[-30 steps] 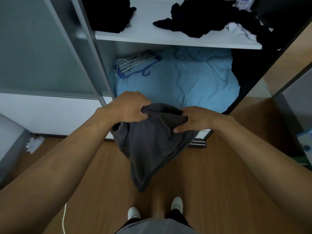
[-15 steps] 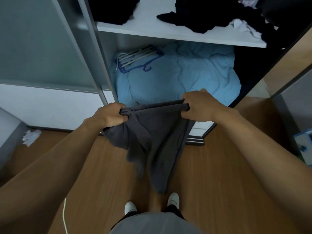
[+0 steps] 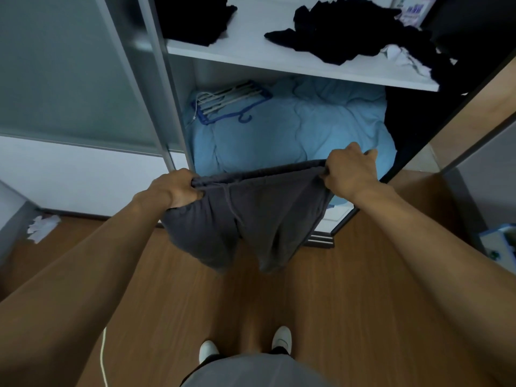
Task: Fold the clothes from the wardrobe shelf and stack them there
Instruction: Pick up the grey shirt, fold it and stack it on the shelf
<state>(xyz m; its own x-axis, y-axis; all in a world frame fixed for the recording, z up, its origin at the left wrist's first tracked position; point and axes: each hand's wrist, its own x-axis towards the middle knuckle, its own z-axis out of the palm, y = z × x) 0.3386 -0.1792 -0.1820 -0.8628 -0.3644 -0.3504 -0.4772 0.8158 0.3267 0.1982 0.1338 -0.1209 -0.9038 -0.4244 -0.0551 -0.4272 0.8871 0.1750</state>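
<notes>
One wooden floor fills the lower half of the view, and one open wardrobe stands at its far edge. In the wardrobe's bottom compartment lies one light blue quilt, crumpled. Above it runs one white shelf bearing two heaps of unfolded black clothes: a left heap by the frame post and a larger right heap, well apart, with one white garment touching the right heap's near edge.

One pair of grey shorts hangs in the air in front of the wardrobe, over the floor, its waistband stretched level between two hands and its two legs dangling. The left hand grips the waistband's left end, fingers curled round bunched cloth; the right hand pinches the right end. One drawstring trails down the front.

One bundle of hangers lies on the quilt's left rear corner; how many are in it cannot be told. Two white shoes show at the bottom, and one scrap of crumpled paper lies on the floor at left.
</notes>
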